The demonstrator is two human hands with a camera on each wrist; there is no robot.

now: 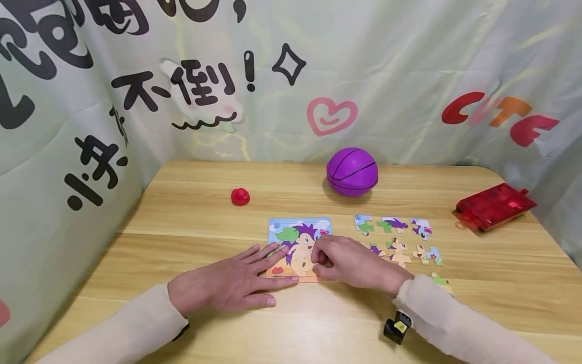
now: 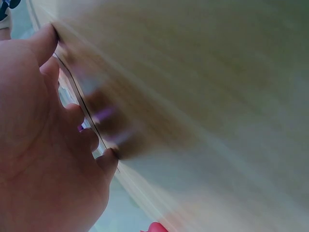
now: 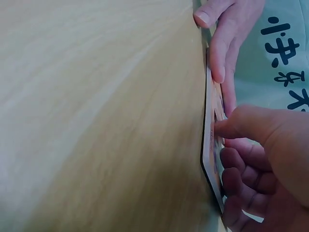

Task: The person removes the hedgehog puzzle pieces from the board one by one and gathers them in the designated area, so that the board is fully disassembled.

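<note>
A puzzle board (image 1: 301, 253) printed with a purple-haired hedgehog lies flat on the wooden table. My left hand (image 1: 232, 280) rests over its left side, fingers spread, with the thumb lying below the board's lower edge. Over the right side, my right hand (image 1: 350, 260) has its fingers curled, and its thumb (image 3: 229, 127) reaches down onto the board's face near the lower edge. Nothing shows between that thumb and the fingers, and the hand hides the board's right part. Beside this hand lie loose jigsaw pieces (image 1: 399, 253), some partly covered by the right forearm.
Behind the board stand a purple ball (image 1: 352, 172) and a small red hat-shaped object (image 1: 240, 196). A red translucent case (image 1: 495, 206) sits at the right table edge. A printed curtain (image 1: 386, 76) borders the back and sides of the table (image 1: 191, 202).
</note>
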